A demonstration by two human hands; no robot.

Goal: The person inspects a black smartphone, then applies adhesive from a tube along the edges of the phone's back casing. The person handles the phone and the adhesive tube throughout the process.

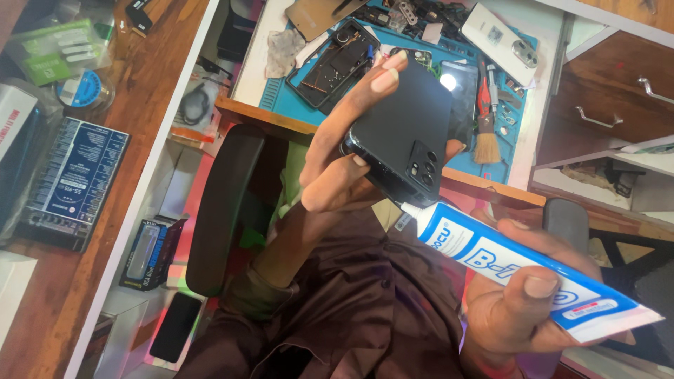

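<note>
My left hand (344, 158) holds a black phone (407, 130) upright in the middle of the head view, its back cover and camera block facing me. My right hand (523, 295) grips a blue and white glue tube (519, 270) at lower right. The tube's nozzle end points up-left and sits right at the phone's lower edge, near the camera block. I am seated, with a dark maroon garment across my lap.
A blue work mat (295, 105) on the white desk carries an opened phone frame (340, 63), a white phone (500, 36), a brush (485, 144) and small tools. A black chair armrest (221, 210) stands left, wooden drawers (604, 98) right, boxes on the left shelf.
</note>
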